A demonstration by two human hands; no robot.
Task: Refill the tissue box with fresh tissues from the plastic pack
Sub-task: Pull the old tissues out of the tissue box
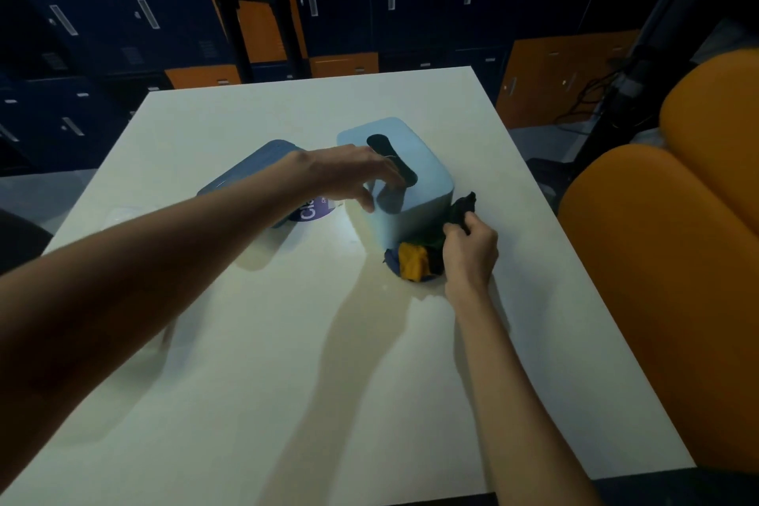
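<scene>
Tissue box, pale blue with a dark oval slot in its top, stands upright near the middle of the white table. The left hand reaches over it with its fingers loosely spread, the fingertips at the slot and the thumb hanging beside the box's near face, gripping nothing. Just left of the box, partly hidden by that forearm, lies the plastic tissue pack with a purple label. The right hand pinches a crumpled dark, yellow and blue cloth that touches the box's near right corner. An orange chair stands to the right of the table.
</scene>
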